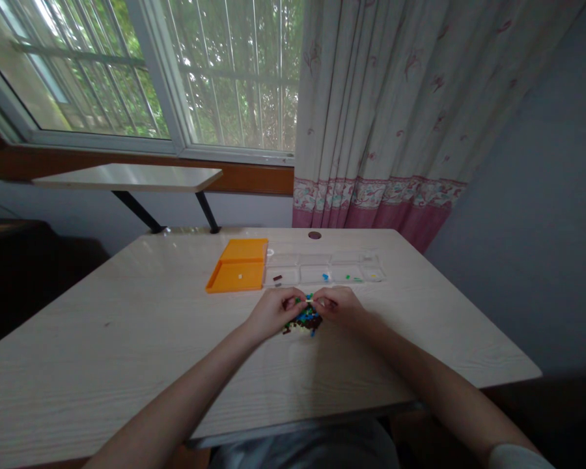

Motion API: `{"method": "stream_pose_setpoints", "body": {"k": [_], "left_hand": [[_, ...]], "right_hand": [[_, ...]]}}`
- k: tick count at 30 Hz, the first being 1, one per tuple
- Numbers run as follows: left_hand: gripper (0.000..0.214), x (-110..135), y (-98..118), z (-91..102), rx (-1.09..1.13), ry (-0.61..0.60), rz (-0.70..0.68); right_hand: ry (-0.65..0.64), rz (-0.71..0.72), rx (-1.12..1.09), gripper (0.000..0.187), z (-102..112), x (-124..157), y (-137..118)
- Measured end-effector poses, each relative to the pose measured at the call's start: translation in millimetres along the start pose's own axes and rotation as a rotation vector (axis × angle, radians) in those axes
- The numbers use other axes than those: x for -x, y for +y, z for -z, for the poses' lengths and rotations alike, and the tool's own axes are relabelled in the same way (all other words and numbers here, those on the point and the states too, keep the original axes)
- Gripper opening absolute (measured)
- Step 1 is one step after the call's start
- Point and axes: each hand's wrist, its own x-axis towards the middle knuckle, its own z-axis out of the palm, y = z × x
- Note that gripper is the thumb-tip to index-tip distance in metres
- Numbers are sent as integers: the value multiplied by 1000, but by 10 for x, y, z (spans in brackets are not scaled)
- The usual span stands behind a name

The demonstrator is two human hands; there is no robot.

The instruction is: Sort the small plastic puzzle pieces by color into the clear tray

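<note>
Both hands meet over a small pile of tiny building bricks (306, 319) in green, blue, brown and pale yellow. Between their fingertips is a small pale yellow brick (309, 301). My left hand (279, 309) is closed in a pinch at its left end, and my right hand (340, 306) pinches the right end. Just beyond the hands lies a clear compartment tray (299, 281). Its near compartments hold a few brown, blue and green bricks. Left of it an orange tray (232, 286) carries one small whitish piece.
A raised white shelf (166, 177) on black legs stands at the table's back left. A round cable hole (314, 235) sits near the back edge of the wooden table (127, 339). Behind hang a floral curtain (371, 117) and a barred window.
</note>
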Motion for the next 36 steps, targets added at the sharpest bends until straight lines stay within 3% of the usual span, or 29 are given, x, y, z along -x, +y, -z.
{"method": "stream_pose_setpoints", "body": {"k": [6,10,12,15,30,36], "left_hand": [[24,-19,25,115,-46,82,19],[24,-56,-34,383,-24,336,-9],[24,-73,-84,495,33,466,-12],[24,-86,-129,563,76,561,-25],[16,-39,17,503,-163,580,-154],[14,-36,8,504,-178,582,-200]], "right_hand": [[-166,-93,-40,17,44,3,-8],[-341,36,-22,16,95,28,32],[-379,65,1,18,114,37,55],[-404,74,44,20,133,38,69],[-392,109,64,19,133,36,52],[-453,92,109,21,118,27,68]]}}
